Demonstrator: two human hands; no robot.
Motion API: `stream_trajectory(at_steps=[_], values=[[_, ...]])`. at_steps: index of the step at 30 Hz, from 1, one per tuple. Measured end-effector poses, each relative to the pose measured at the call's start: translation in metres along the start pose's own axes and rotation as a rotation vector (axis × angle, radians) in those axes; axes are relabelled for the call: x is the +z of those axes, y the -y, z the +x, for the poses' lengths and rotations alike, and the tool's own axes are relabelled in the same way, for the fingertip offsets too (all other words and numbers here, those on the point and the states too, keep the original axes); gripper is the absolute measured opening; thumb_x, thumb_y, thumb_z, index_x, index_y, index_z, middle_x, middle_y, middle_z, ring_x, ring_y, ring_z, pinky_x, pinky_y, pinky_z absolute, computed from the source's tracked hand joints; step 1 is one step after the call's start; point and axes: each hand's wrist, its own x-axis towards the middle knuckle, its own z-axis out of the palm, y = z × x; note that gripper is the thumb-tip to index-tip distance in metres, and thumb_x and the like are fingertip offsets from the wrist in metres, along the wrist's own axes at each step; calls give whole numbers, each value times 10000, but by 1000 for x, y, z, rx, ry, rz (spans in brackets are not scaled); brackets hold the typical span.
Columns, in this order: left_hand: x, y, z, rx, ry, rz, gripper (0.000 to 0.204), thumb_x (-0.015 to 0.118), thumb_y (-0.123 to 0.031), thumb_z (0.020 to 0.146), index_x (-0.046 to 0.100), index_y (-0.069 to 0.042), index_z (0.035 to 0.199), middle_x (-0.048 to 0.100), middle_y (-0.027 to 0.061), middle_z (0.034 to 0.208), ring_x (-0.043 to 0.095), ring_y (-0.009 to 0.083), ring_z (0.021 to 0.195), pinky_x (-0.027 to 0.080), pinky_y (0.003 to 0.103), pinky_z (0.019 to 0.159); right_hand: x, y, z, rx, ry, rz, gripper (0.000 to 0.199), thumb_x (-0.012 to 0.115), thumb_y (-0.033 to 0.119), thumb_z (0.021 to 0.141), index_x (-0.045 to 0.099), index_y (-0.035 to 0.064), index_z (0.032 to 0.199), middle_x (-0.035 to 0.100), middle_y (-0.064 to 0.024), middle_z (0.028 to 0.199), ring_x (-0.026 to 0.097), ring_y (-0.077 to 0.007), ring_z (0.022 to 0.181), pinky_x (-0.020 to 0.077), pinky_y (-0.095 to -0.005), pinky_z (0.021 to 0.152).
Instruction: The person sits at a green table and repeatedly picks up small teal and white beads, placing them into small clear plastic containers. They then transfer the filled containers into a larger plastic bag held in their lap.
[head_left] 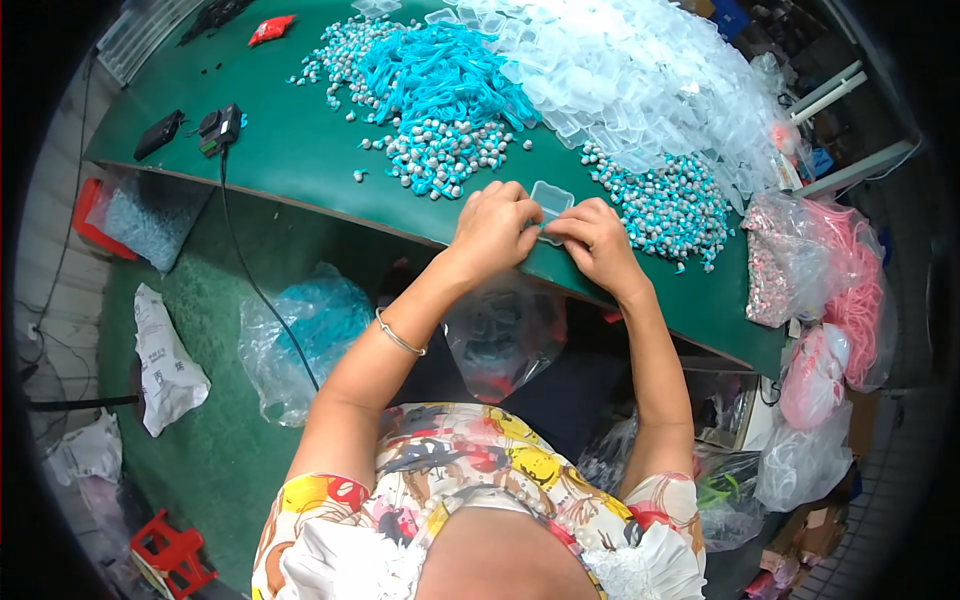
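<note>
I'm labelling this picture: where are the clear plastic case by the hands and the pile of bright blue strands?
Clear plastic case (552, 197): head view, on its far part.
Pile of bright blue strands (437, 78): head view, around its middle.

The bench (300, 130) is green, the box (553, 196) at its near edge clear, the strands (430, 75) toward its far edge turquoise; the white blouse (535, 462) is patterned yellow and red.

Green surface (300, 150) is carrying a turquoise strap pile (435, 75); clear boxes (625, 75) are lying right of it, gray-and-blue pieces (440, 155) in front, black device (218, 128) left.
</note>
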Motion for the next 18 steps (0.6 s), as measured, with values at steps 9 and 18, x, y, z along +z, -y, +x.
stream_trajectory(at_steps=[9, 18], values=[[-6, 5, -4, 20, -7, -41, 337, 748, -230, 763, 670, -102, 1064, 596, 83, 951, 574, 298, 936, 443, 422, 776, -6, 0, 9, 124, -43, 186, 198, 669, -10, 777, 664, 44, 967, 667, -101, 906, 622, -290, 882, 492, -392, 783], [-4, 8, -3, 63, 29, -10, 470, 803, -301, 706, 654, -121, 1113, 578, 65, 957, 560, 283, 930, 435, 415, 766, 24, -52, 91, 186, -189, -61, 127, 672, 118, 848, 698, 52, 953, 704, -122, 944, 658, -325, 882, 504, -416, 797]])
